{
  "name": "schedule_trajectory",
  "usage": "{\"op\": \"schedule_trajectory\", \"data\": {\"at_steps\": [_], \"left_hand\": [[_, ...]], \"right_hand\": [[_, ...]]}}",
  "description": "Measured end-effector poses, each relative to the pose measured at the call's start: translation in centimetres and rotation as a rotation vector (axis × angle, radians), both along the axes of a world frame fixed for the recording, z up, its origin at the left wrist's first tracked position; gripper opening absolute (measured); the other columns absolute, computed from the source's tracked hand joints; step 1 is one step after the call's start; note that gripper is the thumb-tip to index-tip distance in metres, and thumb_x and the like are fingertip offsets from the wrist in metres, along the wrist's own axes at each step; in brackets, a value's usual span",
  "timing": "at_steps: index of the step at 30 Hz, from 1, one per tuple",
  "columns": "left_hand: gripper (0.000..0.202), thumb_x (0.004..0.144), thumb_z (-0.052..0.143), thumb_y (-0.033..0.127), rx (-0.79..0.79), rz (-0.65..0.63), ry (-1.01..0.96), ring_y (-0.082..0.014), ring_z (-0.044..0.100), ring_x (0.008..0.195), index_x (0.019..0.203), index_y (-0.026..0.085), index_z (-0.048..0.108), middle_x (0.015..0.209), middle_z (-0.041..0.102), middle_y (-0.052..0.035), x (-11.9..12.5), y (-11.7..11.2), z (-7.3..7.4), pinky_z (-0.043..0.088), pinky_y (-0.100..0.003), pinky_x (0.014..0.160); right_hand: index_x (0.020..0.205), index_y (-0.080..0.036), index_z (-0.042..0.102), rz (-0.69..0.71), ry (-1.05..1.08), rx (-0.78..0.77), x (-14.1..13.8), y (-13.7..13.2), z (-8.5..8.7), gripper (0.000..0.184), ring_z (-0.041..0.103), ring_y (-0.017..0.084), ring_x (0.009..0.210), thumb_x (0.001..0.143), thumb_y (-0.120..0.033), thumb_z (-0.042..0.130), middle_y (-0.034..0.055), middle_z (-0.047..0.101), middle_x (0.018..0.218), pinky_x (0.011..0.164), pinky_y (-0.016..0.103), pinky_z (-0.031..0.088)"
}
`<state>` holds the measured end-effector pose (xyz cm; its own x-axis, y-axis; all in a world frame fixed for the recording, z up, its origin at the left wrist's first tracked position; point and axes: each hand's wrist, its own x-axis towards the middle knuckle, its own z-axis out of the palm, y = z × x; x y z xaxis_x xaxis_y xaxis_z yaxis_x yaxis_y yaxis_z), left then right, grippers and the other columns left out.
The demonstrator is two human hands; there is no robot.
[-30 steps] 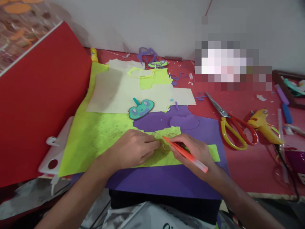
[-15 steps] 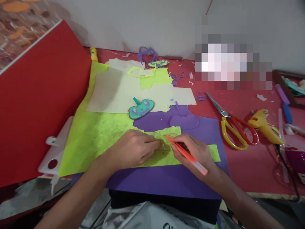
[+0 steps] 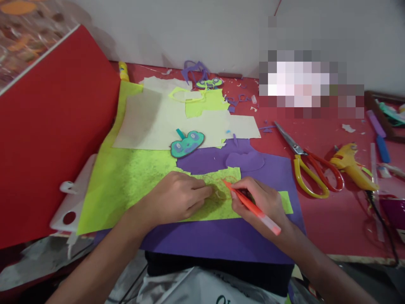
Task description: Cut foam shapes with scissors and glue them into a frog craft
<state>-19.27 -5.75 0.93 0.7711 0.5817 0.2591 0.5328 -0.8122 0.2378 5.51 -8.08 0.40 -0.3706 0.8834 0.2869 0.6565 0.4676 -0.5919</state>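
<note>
Both the left hand (image 3: 180, 198) and the right hand (image 3: 261, 200) are bare, slim-fingered, with softly rounded knuckles (image 3: 174, 179); the wrists (image 3: 146, 212) are bare and narrow, and the left forearm (image 3: 110, 249) and right forearm (image 3: 311, 257) are smooth, lean and uncovered, tapering handward; fingernails are too small to make out
</note>
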Motion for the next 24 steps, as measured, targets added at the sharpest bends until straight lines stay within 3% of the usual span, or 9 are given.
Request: {"op": "schedule_trajectory", "data": {"at_steps": [5, 8, 12, 14, 16, 18, 20, 24], "left_hand": [[0.022, 0.099, 0.048, 0.02, 0.025, 0.007, -0.028, -0.0124, 0.06, 0.058, 0.094, 0.019, 0.069, 0.07, 0.068, 0.0002, -0.2, 0.1, -0.2, 0.04, -0.027, 0.055], [0.023, 0.097, 0.048, 0.015, 0.021, 0.119, -0.137, -0.0113, 0.06, 0.058, 0.102, 0.018, 0.071, 0.069, 0.068, 0.0005, -0.5, 0.2, 0.2, 0.041, -0.025, 0.056], [0.032, 0.095, 0.05, 0.011, -0.056, 0.365, -0.213, -0.0084, 0.059, 0.057, 0.118, 0.019, 0.07, 0.083, 0.075, 0.0002, 0.1, 1.6, 2.9, 0.042, -0.021, 0.058], [0.031, 0.094, 0.05, 0.012, -0.042, 0.419, -0.246, -0.0086, 0.058, 0.058, 0.115, 0.02, 0.072, 0.084, 0.075, 0.0005, 1.3, 3.2, 4.4, 0.041, -0.022, 0.059], [0.029, 0.094, 0.05, 0.014, -0.049, 0.419, -0.32, -0.0092, 0.055, 0.057, 0.11, 0.019, 0.073, 0.073, 0.07, 0.0014, 2.7, 5.3, 5.0, 0.04, -0.022, 0.06], [0.028, 0.094, 0.05, 0.014, -0.078, 0.389, -0.426, -0.0089, 0.05, 0.054, 0.108, 0.018, 0.074, 0.065, 0.064, 0.0026, 3.9, 7.5, 4.4, 0.039, -0.022, 0.06], [0.027, 0.095, 0.049, 0.015, -0.126, 0.384, -0.515, -0.0084, 0.043, 0.051, 0.104, 0.017, 0.074, 0.059, 0.056, 0.0042, 4.6, 9.1, 2.8, 0.037, -0.023, 0.058], [0.02, 0.098, 0.05, 0.025, -0.24, 0.42, -0.668, -0.0091, 0.042, 0.049, 0.103, 0.018, 0.069, 0.057, 0.049, 0.0057, 4.9, 9.9, -0.5, 0.035, -0.024, 0.054]], "right_hand": [[0.091, -0.023, 0.06, -0.042, 0.049, 0.026, 0.2, -0.2, 0.0, 0.012, 0.065, 0.013, 0.062, 0.086, -0.012, 0.061, -0.0021, 0.067, 0.074, 0.059, 0.025, 0.051], [0.095, -0.023, 0.063, -0.182, 0.156, 0.066, 0.8, -0.3, 0.7, 0.01, 0.065, 0.012, 0.06, 0.088, -0.016, 0.065, -0.0024, 0.07, 0.077, 0.058, 0.024, 0.052], [0.096, -0.024, 0.067, -0.356, 0.305, 0.214, 1.6, 1.1, 3.1, 0.007, 0.064, 0.013, 0.062, 0.089, -0.022, 0.07, -0.0007, 0.07, 0.08, 0.057, 0.027, 0.053], [0.099, -0.025, 0.068, -0.408, 0.385, 0.288, 1.7, 2.6, 4.3, 0.008, 0.063, 0.014, 0.062, 0.092, -0.026, 0.069, 0.0001, 0.068, 0.081, 0.057, 0.028, 0.053], [0.101, -0.025, 0.068, -0.418, 0.423, 0.382, 1.6, 4.4, 4.8, 0.009, 0.064, 0.015, 0.065, 0.094, -0.03, 0.067, 0.0022, 0.068, 0.087, 0.058, 0.03, 0.054], [0.104, -0.024, 0.069, -0.41, 0.407, 0.451, 1.4, 6.2, 4.2, 0.011, 0.065, 0.017, 0.07, 0.095, -0.03, 0.066, 0.0036, 0.069, 0.091, 0.064, 0.032, 0.056], [0.104, -0.023, 0.07, -0.382, 0.377, 0.486, 1.3, 7.5, 2.8, 0.012, 0.067, 0.019, 0.078, 0.095, -0.03, 0.066, 0.0047, 0.071, 0.094, 0.072, 0.035, 0.058], [0.106, -0.025, 0.07, -0.217, 0.344, 0.299, 1.0, 8.5, -0.2, 0.014, 0.072, 0.023, 0.094, 0.1, -0.029, 0.058, 0.0061, 0.075, 0.104, 0.087, 0.042, 0.059]]}}
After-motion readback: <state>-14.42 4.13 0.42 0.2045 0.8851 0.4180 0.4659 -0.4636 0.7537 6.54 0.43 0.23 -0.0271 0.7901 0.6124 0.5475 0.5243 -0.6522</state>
